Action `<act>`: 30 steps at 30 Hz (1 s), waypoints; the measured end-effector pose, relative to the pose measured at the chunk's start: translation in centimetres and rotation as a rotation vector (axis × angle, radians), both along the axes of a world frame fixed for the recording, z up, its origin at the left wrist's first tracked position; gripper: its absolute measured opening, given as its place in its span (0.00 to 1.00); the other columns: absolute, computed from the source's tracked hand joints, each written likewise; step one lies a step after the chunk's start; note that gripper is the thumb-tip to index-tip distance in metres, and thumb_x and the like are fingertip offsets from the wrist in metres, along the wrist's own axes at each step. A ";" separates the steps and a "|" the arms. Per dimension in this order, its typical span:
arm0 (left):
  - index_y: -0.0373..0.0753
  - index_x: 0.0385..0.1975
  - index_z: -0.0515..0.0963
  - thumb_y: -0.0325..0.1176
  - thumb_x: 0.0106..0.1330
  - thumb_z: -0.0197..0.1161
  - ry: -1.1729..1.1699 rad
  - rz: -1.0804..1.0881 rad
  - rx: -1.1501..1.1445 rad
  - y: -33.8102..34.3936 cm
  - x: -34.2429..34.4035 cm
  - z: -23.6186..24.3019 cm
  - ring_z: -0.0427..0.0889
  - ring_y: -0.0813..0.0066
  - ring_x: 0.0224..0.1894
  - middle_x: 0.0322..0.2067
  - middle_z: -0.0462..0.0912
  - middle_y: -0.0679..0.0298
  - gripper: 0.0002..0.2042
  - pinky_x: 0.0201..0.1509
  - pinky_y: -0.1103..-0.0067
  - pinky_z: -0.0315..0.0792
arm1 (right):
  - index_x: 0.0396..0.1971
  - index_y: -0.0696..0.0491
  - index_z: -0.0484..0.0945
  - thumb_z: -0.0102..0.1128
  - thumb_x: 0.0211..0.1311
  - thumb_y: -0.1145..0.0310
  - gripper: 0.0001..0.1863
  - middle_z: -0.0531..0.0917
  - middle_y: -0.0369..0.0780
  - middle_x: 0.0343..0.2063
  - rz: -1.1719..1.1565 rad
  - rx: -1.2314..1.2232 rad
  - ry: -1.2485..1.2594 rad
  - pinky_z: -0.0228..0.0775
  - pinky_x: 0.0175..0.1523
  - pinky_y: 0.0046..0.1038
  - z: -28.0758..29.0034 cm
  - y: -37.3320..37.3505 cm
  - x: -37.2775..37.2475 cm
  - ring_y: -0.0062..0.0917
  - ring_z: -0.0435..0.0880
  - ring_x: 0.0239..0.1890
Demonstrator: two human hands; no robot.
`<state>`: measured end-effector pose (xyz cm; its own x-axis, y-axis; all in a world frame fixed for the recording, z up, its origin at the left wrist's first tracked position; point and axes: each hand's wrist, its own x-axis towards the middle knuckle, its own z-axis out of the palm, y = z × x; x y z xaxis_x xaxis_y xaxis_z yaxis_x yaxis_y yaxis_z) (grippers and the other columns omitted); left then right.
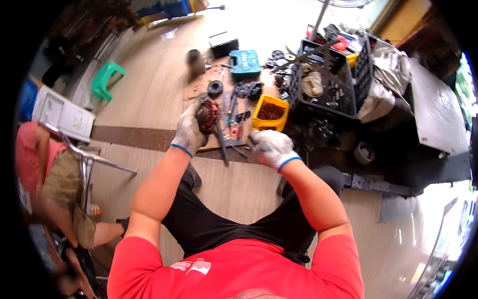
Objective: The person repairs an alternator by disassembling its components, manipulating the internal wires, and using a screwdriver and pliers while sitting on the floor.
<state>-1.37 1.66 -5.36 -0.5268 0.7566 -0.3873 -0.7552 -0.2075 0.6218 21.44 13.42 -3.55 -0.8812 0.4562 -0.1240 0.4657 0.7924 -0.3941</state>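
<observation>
My left hand [188, 128], in a white knit glove with a blue cuff, is wrapped round a dark red, round machine part [208, 115] with a toothed-looking rim. A dark bar [222, 144] slants down just beside that part; I cannot tell whether they are joined. My right hand [272, 147], gloved the same way, has its fingers curled in front of a yellow container [270, 114] with rust-brown contents. What those fingers hold, if anything, is hidden. A thin tool with a greenish end [241, 152] shows just left of the right fingertips.
Beneath the work lies a cardboard sheet [196, 89] with a black ring [215, 88] and several small tools. Behind are a teal case [245, 63] and a dark cylinder [195, 63]. Black crates [326, 107] stand right. A green stool [106, 82] and a seated person [59, 169] are left.
</observation>
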 end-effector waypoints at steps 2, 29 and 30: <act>0.36 0.43 0.77 0.47 0.76 0.52 0.025 0.028 -0.143 -0.5 2.0 1.9 0.86 0.58 0.31 0.34 0.86 0.54 0.18 0.32 0.66 0.83 | 0.34 0.48 0.81 0.56 0.68 0.51 0.16 0.86 0.44 0.29 -0.027 0.095 -0.005 0.77 0.37 0.42 0.8 0.7 1.7 0.43 0.86 0.34; 0.31 0.48 0.79 0.52 0.74 0.55 0.627 0.355 -0.617 -2.0 -2.8 2.9 0.84 0.67 0.42 0.41 0.85 0.54 0.25 0.47 0.73 0.77 | 0.35 0.47 0.79 0.56 0.69 0.56 0.11 0.84 0.45 0.23 -0.045 0.274 0.258 0.76 0.31 0.43 2.3 2.0 2.1 0.42 0.85 0.27; 0.31 0.50 0.78 0.51 0.74 0.55 0.485 0.432 -0.555 -1.9 -3.8 2.0 0.84 0.67 0.42 0.43 0.85 0.55 0.24 0.46 0.73 0.78 | 0.35 0.47 0.79 0.57 0.69 0.55 0.11 0.84 0.46 0.22 -0.012 0.246 0.243 0.76 0.31 0.44 2.0 1.3 1.9 0.43 0.85 0.27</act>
<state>-5.19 -0.26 -3.39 -0.9286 0.2188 -0.2997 -0.3041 0.0142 0.9525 23.37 14.71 -1.50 -0.8660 0.4566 0.2039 0.3914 0.8727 -0.2919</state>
